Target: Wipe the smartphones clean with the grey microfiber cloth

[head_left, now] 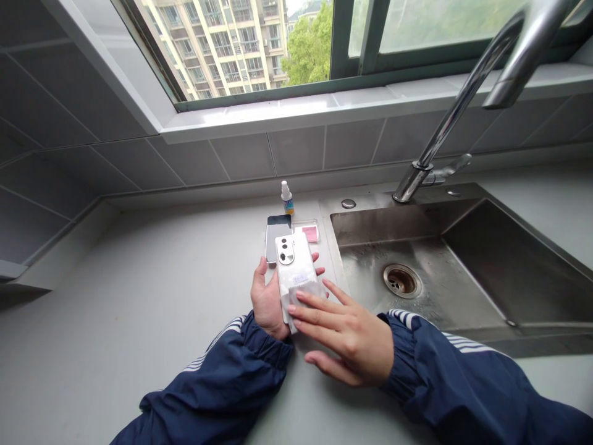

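Note:
A white phone [294, 259] lies back up in my left hand [267, 301], which supports it from beneath. My left thumb stands off along the phone's left side, and the fingertips show past its right edge. The phone's upper corner has a camera block with round lenses. Over its lower half lies a thin light-grey cloth [303, 296]. My right hand [347, 334] rests on this cloth with fingers stretched out and a little spread, the thumb apart. Just beyond the white phone lie a second, dark-topped phone [278, 228] and a clear case [317, 224] with a pink label.
A small spray bottle [287, 199] stands behind the phones on the pale countertop [139, 272]. On the right is a steel sink [463, 272] with a drain [402, 281] and a tall chrome faucet [456, 105]. A tiled wall and a window sill [287, 114] run along the back.

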Tool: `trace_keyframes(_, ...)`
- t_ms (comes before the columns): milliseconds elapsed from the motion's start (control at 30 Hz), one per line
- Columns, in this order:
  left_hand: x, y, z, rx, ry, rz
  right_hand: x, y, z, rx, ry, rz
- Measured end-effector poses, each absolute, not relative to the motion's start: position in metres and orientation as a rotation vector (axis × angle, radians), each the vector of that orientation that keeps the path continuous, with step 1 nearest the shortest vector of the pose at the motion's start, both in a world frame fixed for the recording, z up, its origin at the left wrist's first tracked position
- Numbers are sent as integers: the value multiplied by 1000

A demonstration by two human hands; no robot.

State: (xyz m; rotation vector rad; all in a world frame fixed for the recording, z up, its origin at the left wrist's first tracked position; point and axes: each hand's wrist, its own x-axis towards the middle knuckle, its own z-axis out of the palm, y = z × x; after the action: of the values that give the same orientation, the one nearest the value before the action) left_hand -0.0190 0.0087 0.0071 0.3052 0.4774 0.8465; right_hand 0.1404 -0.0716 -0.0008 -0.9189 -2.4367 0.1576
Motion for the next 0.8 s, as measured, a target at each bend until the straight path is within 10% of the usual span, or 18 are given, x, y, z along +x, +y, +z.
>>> trace_keyframes(800,-14,-6,-1,432,354,570,164,-50,0,-1441,-2096,-154)
